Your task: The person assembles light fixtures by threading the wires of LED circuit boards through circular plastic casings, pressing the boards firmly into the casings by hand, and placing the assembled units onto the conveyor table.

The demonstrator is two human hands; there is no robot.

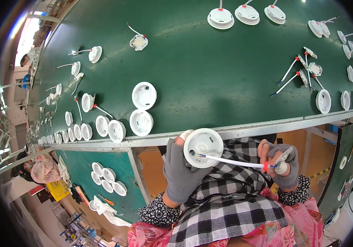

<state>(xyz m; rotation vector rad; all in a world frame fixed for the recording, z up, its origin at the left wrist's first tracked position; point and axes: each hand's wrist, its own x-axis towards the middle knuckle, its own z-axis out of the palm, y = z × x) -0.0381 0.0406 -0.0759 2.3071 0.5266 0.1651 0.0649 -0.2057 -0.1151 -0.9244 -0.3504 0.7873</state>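
My left hand (181, 173), in a grey fingerless glove, grips a round white plastic housing (209, 140) by its rim, with the hollow side facing up. Closed around the far end of a white cable (238, 162) is my right hand (284, 166), gloved the same way. A red collar (266, 166) sits on the cable beside those fingers. What the cable joins to inside the right hand is mostly hidden. The cable's bare coloured wire ends lie over the housing, near the round hole in its wall; I cannot tell whether they enter it.
Two white housings (144, 95) stand on the green worktable (209, 82) just ahead, and more line its metal front edge. Small LED boards with cables (304, 68) lie at the right. Capped round lamps (220, 18) sit at the back. A lower green side table (77, 164) holds several housings.
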